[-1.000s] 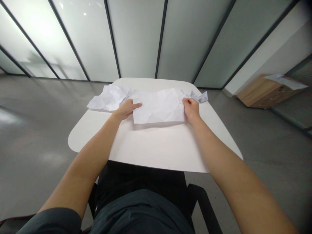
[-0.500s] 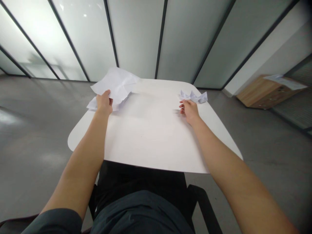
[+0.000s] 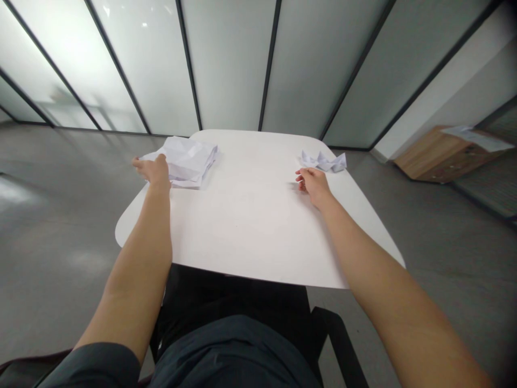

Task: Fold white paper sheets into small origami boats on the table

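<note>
A pile of creased white paper sheets (image 3: 188, 160) lies at the far left of the white table (image 3: 250, 226). My left hand (image 3: 152, 170) rests at the pile's left edge, fingers touching the top sheet, which lies flat on the pile. My right hand (image 3: 312, 182) hovers over the bare table on the right, fingers loosely curled and holding nothing. Just beyond it lie folded paper shapes (image 3: 323, 161) near the far right corner.
Frosted glass panels with dark frames stand behind the table. A wooden box (image 3: 438, 152) with a paper on top sits on the grey floor at the right. A dark chair arm (image 3: 339, 345) shows below the table's near edge.
My left hand carried the creased sheet from the table's middle to the left and laid it on the pile. My right hand let go of the sheet and stayed in place.
</note>
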A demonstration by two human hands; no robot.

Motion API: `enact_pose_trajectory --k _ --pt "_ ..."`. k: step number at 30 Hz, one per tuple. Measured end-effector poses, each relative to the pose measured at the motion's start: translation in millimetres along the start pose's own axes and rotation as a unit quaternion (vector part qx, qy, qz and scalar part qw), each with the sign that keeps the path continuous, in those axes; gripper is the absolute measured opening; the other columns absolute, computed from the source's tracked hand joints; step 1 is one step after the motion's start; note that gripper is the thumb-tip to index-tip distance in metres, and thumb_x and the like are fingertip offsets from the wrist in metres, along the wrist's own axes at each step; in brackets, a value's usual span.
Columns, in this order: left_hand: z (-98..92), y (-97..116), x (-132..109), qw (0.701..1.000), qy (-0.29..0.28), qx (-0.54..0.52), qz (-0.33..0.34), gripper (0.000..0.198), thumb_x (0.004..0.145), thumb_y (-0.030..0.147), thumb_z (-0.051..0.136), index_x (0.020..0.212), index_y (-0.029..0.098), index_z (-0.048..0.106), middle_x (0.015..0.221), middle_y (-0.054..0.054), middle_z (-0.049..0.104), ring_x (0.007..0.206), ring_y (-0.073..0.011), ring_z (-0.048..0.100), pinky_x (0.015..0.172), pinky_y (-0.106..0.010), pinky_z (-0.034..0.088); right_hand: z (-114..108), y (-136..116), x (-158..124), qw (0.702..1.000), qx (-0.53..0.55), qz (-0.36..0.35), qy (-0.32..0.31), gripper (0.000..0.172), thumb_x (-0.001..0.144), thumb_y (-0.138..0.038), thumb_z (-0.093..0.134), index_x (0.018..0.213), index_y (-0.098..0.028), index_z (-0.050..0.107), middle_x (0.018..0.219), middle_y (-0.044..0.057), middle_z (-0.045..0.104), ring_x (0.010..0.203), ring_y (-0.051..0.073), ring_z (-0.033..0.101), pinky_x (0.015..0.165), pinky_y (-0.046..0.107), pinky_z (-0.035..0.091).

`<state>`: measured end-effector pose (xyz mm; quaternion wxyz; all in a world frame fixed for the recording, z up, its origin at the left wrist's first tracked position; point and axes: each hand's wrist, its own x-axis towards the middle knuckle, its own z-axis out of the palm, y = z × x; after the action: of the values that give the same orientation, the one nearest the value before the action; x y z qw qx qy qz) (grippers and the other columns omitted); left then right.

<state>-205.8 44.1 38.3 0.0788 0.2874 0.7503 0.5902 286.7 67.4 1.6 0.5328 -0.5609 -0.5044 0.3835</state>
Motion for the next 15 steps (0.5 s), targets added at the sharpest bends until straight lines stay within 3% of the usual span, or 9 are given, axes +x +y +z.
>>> enact_pose_trajectory --k 1,2,4,6,8,11,13,15 --pt "-4.3 1.8 -2.7 0.996 0.081 0.032 -0.005 0.07 0.088 0.02 0.066 0.145 0.017 0.025 0.153 -0.027 0.04 0.141 -0.0365 0.052 0.114 -0.057 0.045 0.1 0.3 0.0 1.0 -0.001 -0.001 -0.001 0.018 0.092 -0.034 0.069 0.085 -0.017 0.071 0.077 0.002 0.069 0.048 0.007 0.052 0.042 0.019 0.043" --pt "-8.1 4.5 -6.3 0.991 0.122 0.055 0.005 0.072 0.087 0.02 0.068 0.146 0.018 0.027 0.154 -0.027 0.04 0.144 -0.038 0.049 0.117 -0.058 0.041 0.3 0.4 0.0 1.0 -0.003 -0.002 -0.003 0.018 0.092 -0.034 0.068 0.086 -0.017 0.072 0.077 0.002 0.069 0.047 0.007 0.052 0.042 0.019 0.042" --pt "-12.9 11.1 -14.9 0.986 0.14 0.076 0.039 0.062 0.089 0.019 0.065 0.144 0.02 0.035 0.155 -0.023 0.042 0.146 -0.0398 0.044 0.12 -0.063 0.035 0.9 0.2 -0.4 1.0 -0.005 -0.003 -0.006 0.018 0.091 -0.033 0.068 0.085 -0.017 0.072 0.076 0.002 0.069 0.047 0.007 0.052 0.041 0.019 0.042" --pt "-12.7 16.8 -23.1 0.986 0.103 0.086 0.099 0.05 0.091 0.017 0.06 0.139 0.02 0.043 0.154 -0.021 0.046 0.148 -0.0406 0.04 0.121 -0.066 0.03 1.8 -0.4 -1.1 1.0 -0.006 -0.002 -0.005 0.018 0.09 -0.035 0.07 0.085 -0.017 0.071 0.075 0.002 0.069 0.047 0.007 0.052 0.041 0.019 0.042" --pt "-7.6 18.9 -28.5 0.98 0.046 0.09 0.172 0.039 0.093 0.017 0.057 0.132 0.019 0.052 0.147 -0.017 0.055 0.145 -0.0369 0.044 0.122 -0.06 0.03 2.2 -0.8 -1.4 1.0 -0.01 -0.004 0.002 0.019 0.089 -0.036 0.07 0.084 -0.018 0.071 0.075 0.002 0.069 0.046 0.007 0.051 0.042 0.02 0.043" --pt "5.8 14.0 -32.0 0.951 -0.105 0.11 0.268 0.031 0.095 0.022 0.056 0.125 0.019 0.061 0.128 -0.011 0.069 0.128 -0.0282 0.059 0.119 -0.045 0.038 -0.1 0.6 0.2 0.998 -0.049 -0.017 0.025 0.017 0.09 -0.033 0.065 0.086 -0.018 0.071 0.076 0.002 0.071 0.047 0.009 0.052 0.044 0.022 0.042" --pt "15.1 7.1 -33.2 0.92 -0.197 0.148 0.306 0.037 0.092 0.032 0.064 0.128 0.02 0.064 0.131 -0.011 0.068 0.128 -0.0284 0.059 0.118 -0.042 0.037 -4.4 2.7 3.2 0.991 -0.118 -0.045 0.054 0.016 0.091 -0.03 0.062 0.085 -0.019 0.072 0.076 0.003 0.072 0.054 0.013 0.058 0.052 0.025 0.047" --pt "22.3 -0.9 -33.8 0.89 -0.256 0.195 0.322 0.053 0.086 0.043 0.074 0.133 0.021 0.064 0.142 -0.013 0.063 0.136 -0.0324 0.053 0.121 -0.045 0.034 -10.8 5.4 7.3 0.968 -0.21 -0.091 0.1 0.015 0.09 -0.027 0.061 0.084 -0.02 0.073 0.079 0.005 0.073 0.07 0.019 0.065 0.069 0.032 0.054"
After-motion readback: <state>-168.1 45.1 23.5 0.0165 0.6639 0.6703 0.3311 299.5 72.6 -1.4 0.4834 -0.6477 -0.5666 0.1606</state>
